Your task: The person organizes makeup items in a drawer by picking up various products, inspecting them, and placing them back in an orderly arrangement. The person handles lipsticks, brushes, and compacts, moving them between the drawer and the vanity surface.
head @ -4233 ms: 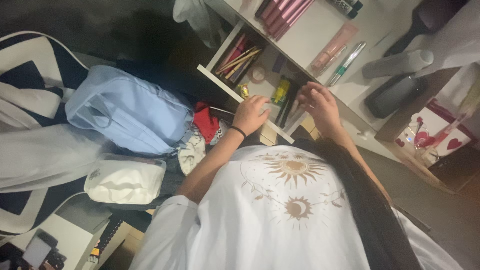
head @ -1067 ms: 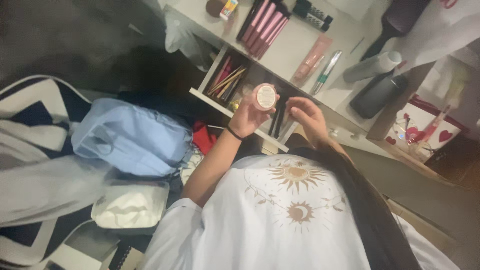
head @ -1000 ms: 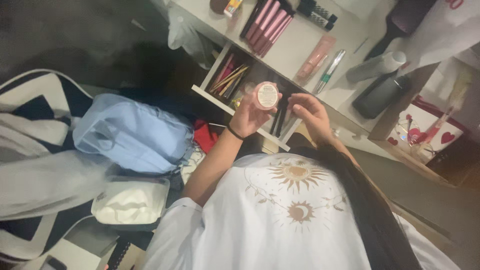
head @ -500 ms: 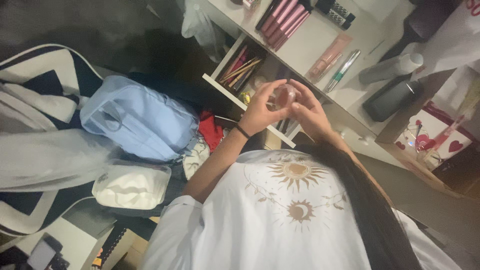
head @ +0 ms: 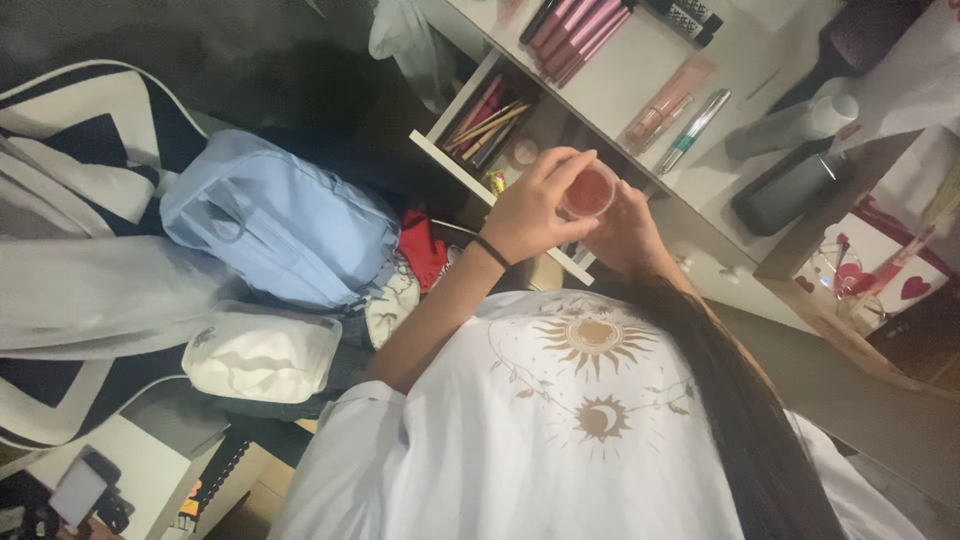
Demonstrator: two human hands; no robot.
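Note:
My left hand [head: 528, 208] holds a small round jar [head: 588, 192] with pinkish-red content showing at its top, fingers wrapped around its rim. My right hand [head: 625, 232] is close under and beside the jar, touching it; what it holds is hidden. Both hands hover over an open white drawer [head: 470, 172] that contains brushes and pencils [head: 487, 125]. A dark band circles my left wrist.
A white desk top [head: 640, 70] carries pink tubes [head: 572, 28], a pink bottle [head: 668, 96], a silver pen [head: 695, 130] and a dark bottle [head: 790, 190]. To the left lie a light blue backpack [head: 285, 225], a white pouch [head: 262, 352] and red cloth [head: 420, 245].
The jar has gone from being held up with its lid facing me to sitting between both hands with the pinkish-red content exposed. The hands came together over the drawer.

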